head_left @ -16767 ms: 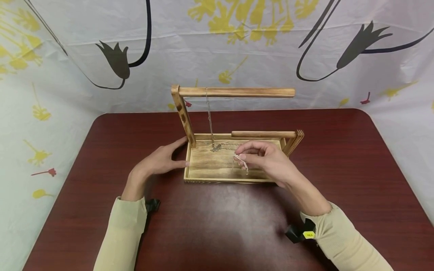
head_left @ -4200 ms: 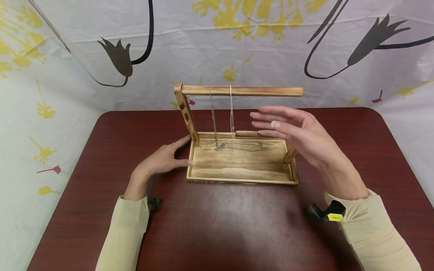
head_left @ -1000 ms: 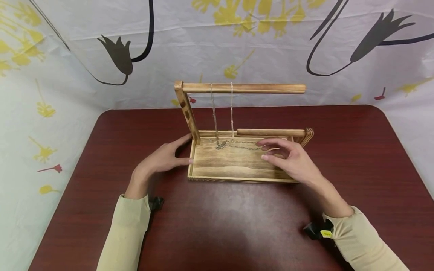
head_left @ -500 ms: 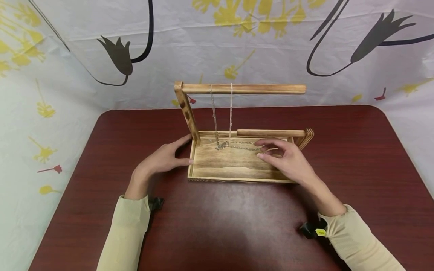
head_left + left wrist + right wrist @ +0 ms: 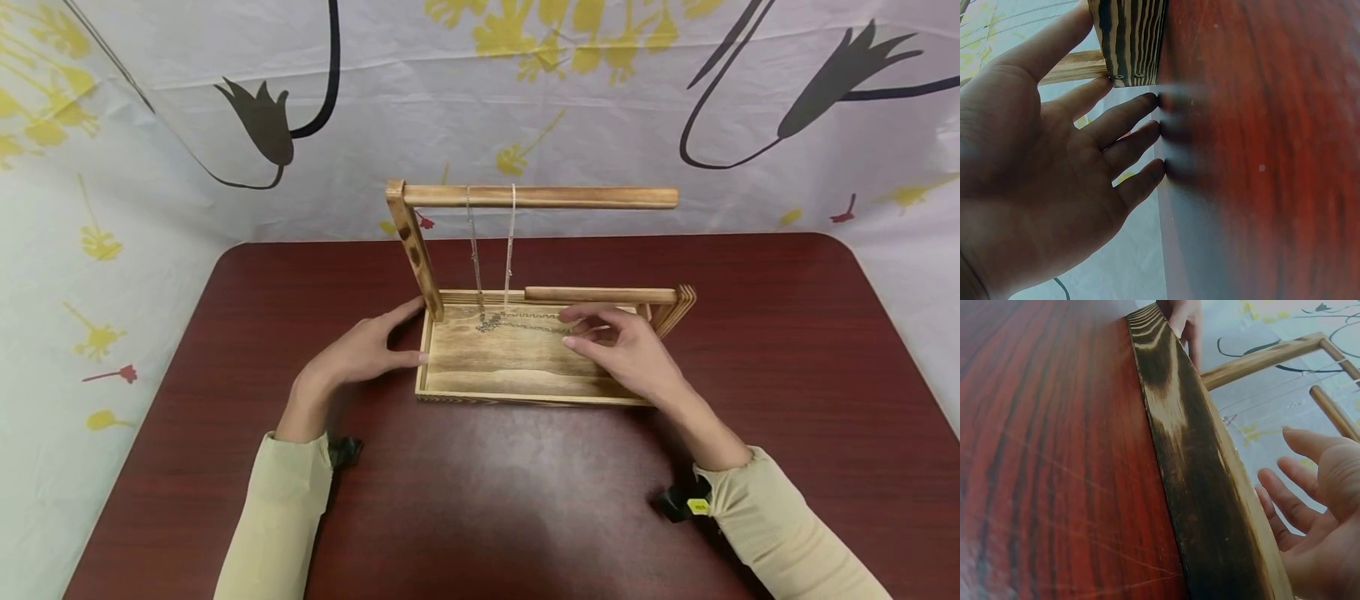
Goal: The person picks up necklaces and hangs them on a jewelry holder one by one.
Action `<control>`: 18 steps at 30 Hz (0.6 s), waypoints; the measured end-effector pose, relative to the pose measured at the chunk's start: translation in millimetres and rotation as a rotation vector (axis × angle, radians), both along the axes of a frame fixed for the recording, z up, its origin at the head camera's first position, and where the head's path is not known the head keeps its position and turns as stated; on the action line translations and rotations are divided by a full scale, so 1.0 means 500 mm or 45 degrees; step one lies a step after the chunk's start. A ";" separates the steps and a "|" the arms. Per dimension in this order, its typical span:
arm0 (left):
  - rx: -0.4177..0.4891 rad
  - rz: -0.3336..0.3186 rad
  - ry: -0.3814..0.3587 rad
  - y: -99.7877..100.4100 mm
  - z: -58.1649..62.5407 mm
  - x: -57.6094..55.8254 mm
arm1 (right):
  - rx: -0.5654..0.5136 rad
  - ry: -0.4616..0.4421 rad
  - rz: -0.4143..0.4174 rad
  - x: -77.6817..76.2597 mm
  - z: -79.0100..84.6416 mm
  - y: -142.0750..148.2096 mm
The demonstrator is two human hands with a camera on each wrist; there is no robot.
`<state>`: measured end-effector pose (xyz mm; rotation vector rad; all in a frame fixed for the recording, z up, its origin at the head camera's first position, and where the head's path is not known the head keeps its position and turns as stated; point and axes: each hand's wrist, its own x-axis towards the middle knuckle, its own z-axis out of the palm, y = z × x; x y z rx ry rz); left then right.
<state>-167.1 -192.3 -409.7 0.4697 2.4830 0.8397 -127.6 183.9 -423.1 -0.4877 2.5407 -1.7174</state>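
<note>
A wooden jewelry stand, its tray (image 5: 480, 367) flat on the table, carries an upper bar (image 5: 592, 197) and a lower bar (image 5: 600, 294). Two thin necklaces hang from the upper bar: a silvery one (image 5: 473, 250) near the post and a paler one (image 5: 510, 250) to its right. In the tray lies a chain necklace (image 5: 531, 316), bunched at its left end. My right hand (image 5: 630, 354) hovers at the chain's right end, thumb apart from the curved fingers; contact cannot be told. My left hand (image 5: 352, 358), fingers fairly straight (image 5: 1054, 169), touches the tray's left end.
The stand sits on a dark red wooden table (image 5: 480, 483). Behind it hangs a white patterned cloth (image 5: 585, 125). A slanted wooden support (image 5: 675, 310) rises at the tray's right end, beside my right hand.
The paler necklace, earlier in my right hand, now hangs from the upper bar and sways slightly. My right hand came down to the tray and edged left along the chain. My left hand stays put.
</note>
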 end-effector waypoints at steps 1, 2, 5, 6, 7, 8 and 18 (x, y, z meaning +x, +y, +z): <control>0.000 0.001 0.001 0.000 0.000 0.000 | 0.006 0.004 -0.001 -0.001 -0.002 0.000; 0.000 0.000 0.004 0.000 0.000 0.000 | 0.015 0.005 -0.004 -0.002 -0.003 -0.001; 0.003 -0.006 0.013 0.000 0.001 0.001 | 0.046 0.005 -0.007 -0.004 -0.004 -0.001; 0.005 -0.008 0.015 0.000 0.001 0.000 | 0.059 0.004 -0.008 -0.004 -0.004 -0.002; 0.007 -0.010 0.018 0.000 0.001 0.001 | 0.073 0.003 -0.011 -0.005 -0.003 -0.002; 0.008 -0.012 0.019 0.000 0.001 0.001 | 0.088 0.003 -0.015 -0.005 -0.002 -0.002; 0.003 -0.013 0.016 0.000 0.000 0.000 | 0.165 -0.003 -0.037 -0.007 -0.003 -0.006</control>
